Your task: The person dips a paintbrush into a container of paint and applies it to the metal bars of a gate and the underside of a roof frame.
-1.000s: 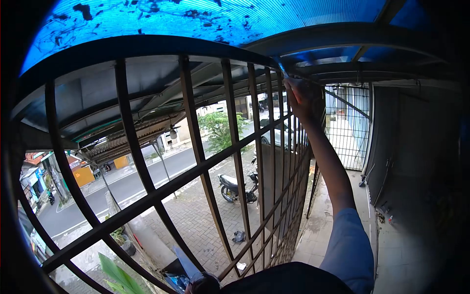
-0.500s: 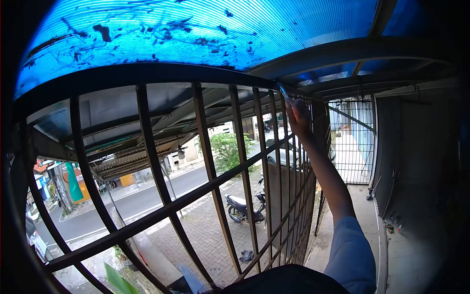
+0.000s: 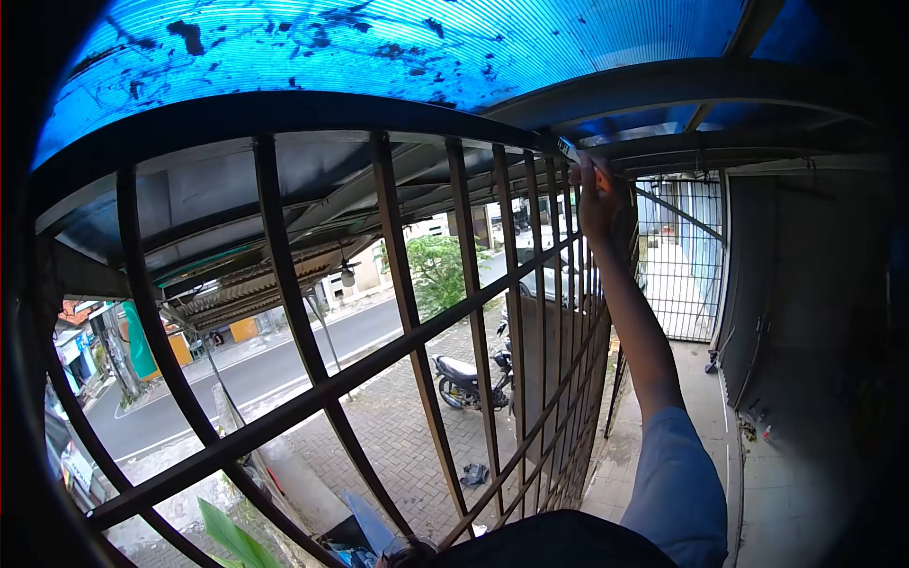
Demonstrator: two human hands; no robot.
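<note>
1. Head view: the right hand (image 3: 598, 201) is closed round 1 slim tool (image 3: 570, 150), its kind unclear.
2. From the fingers, the tool's long axis slants up-left toward the top rail (image 3: 379, 115); contact cannot be told.
3. The left hand's state cannot be told.

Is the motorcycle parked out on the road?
No, the motorcycle stands on the brick paving, on this side of the road.
</note>
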